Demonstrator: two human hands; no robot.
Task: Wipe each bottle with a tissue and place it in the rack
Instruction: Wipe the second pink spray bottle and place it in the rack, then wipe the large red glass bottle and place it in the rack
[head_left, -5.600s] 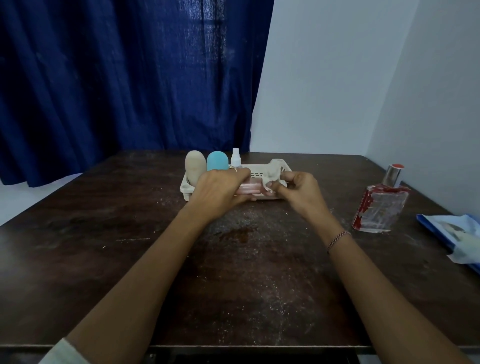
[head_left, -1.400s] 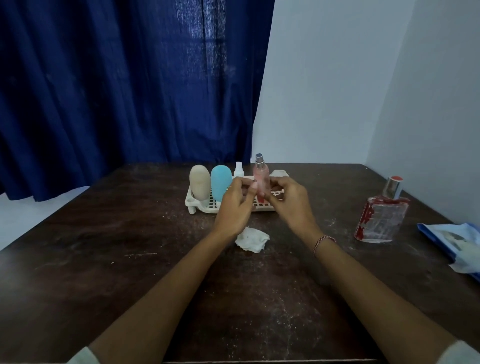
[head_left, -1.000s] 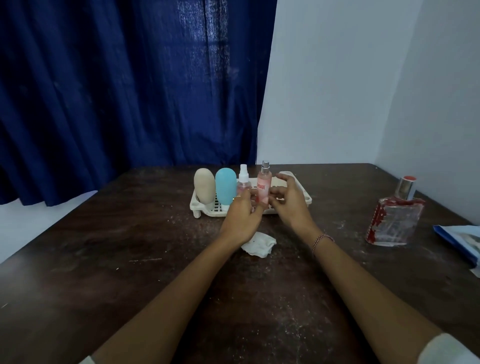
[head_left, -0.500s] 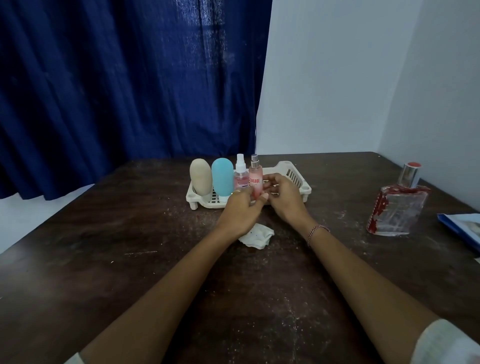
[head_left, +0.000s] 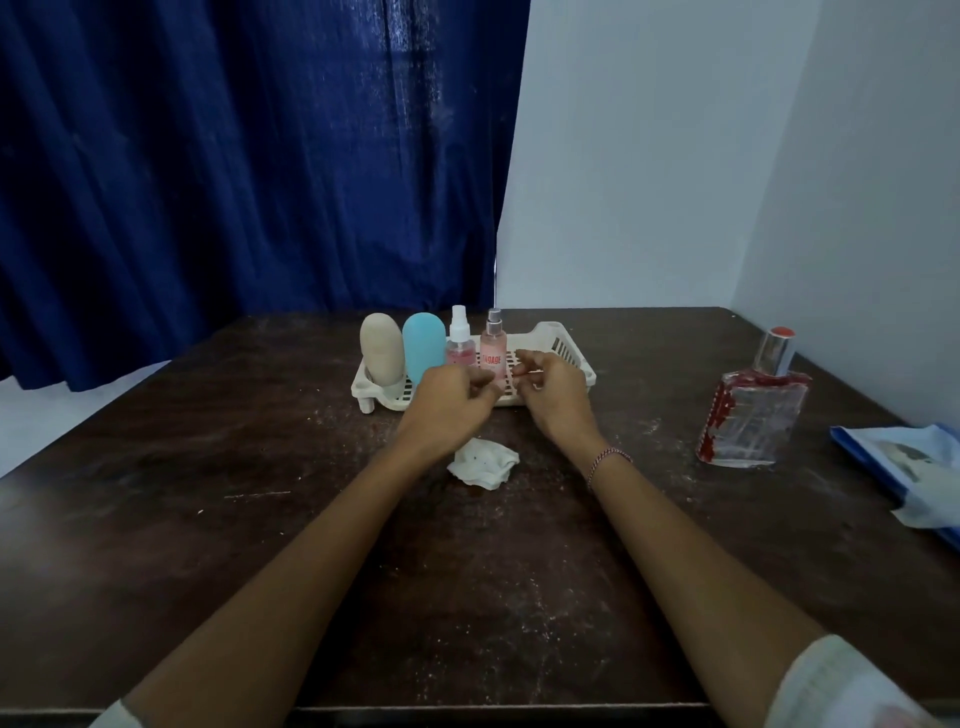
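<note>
dark wooden table (head_left: 208, 519), dusted with pale specks, stands before a deep blue curtain (head_left: 208, 156) and a white wall (head_left: 649, 156). at the far middle sits a white slotted rack (head_left: 571, 358). four bottles stand upright in its left part, side by side: a beige bottle (head_left: 382, 348), a blue bottle (head_left: 423, 348), a small clear spray bottle (head_left: 460, 343) with pink liquid, and a pink spray bottle (head_left: 493, 348) at the right end of the row. the rack's right part holds nothing.

both hands are at the front of the rack, on either side of the pink spray bottle. the left hand (head_left: 447, 400) has its fingers curled and hides the bottle's foot; whether it grips the bottle cannot be told. the right hand (head_left: 550, 395), a bracelet (head_left: 608, 460) at its wrist, has its fingers loosely curled just beside the bottle, and contact cannot be told either.

a crumpled tissue (head_left: 483, 462) lies on the table between the two wrists, near the rack and touched by neither hand. well to the right a flat glass perfume bottle (head_left: 753, 415) with a red cap stands on the table, outside the rack. a blue tissue pack (head_left: 909, 462) lies at the right edge.
</note>
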